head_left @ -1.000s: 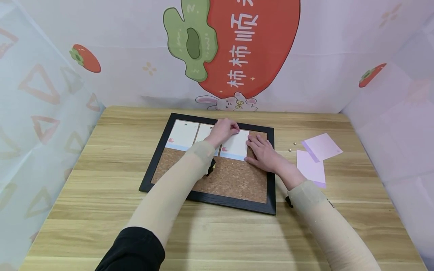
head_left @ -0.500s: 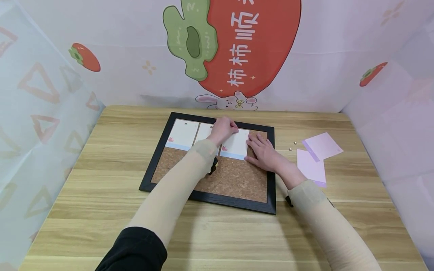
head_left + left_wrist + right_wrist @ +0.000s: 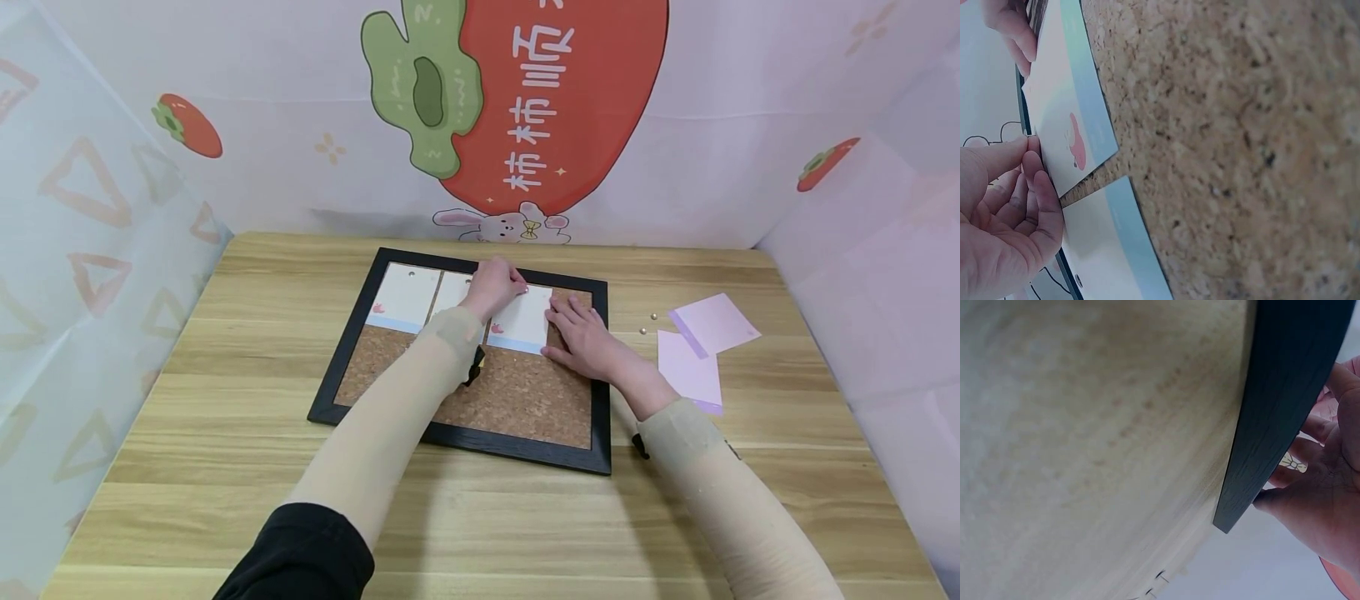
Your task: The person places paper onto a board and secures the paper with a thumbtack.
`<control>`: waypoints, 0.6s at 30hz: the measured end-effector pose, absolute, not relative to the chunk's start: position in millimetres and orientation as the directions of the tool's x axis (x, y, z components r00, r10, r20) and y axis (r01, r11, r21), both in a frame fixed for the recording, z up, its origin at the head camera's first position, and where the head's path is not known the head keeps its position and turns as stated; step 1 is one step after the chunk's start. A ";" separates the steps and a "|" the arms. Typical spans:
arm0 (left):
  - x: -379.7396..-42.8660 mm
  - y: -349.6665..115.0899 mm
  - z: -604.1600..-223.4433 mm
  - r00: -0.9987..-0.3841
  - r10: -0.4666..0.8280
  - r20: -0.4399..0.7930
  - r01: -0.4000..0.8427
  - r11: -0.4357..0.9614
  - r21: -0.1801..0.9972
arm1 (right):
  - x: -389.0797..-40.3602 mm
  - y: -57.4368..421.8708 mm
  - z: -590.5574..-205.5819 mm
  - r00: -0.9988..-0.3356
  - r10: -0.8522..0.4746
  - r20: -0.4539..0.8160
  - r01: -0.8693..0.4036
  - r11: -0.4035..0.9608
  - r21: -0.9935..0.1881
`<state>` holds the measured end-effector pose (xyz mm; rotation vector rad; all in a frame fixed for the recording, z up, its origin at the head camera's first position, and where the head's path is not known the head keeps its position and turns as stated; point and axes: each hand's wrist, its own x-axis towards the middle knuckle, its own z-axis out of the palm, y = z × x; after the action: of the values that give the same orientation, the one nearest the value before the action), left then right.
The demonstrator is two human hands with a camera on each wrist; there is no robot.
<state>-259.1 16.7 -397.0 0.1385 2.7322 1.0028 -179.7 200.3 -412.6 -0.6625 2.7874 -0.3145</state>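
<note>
On the corkboard's far side, left hand pinches, probably on a pushpin; right hand's spread beside the rightmost white card. Pushing crooked could skew that card.

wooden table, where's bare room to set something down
Bare: the table left of the black frame, and the table's near strip between the forearms; also the lower-right cork, between white cards and the frame's near edge. Crowded: the cork's far side, with the left hand and right hand; and right of the frame, with pins and pale purple sheets.
</note>
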 end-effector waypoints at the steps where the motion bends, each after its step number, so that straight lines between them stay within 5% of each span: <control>1: -259.2 16.6 -397.0 -0.970 0.165 -0.180 0.009 0.762 0.647 | -179.7 200.2 -412.6 -0.863 -0.465 -0.200 -0.408 0.873 -0.266; 18: -259.8 17.6 -397.1 -0.969 0.169 -0.178 0.023 0.785 0.619 | -179.3 199.4 -413.2 -0.862 -0.465 -0.202 -0.407 0.872 -0.272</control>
<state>-259.8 17.6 -397.1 0.1505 2.7525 0.9509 -179.3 199.4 -413.2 -0.6597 2.7828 -0.3206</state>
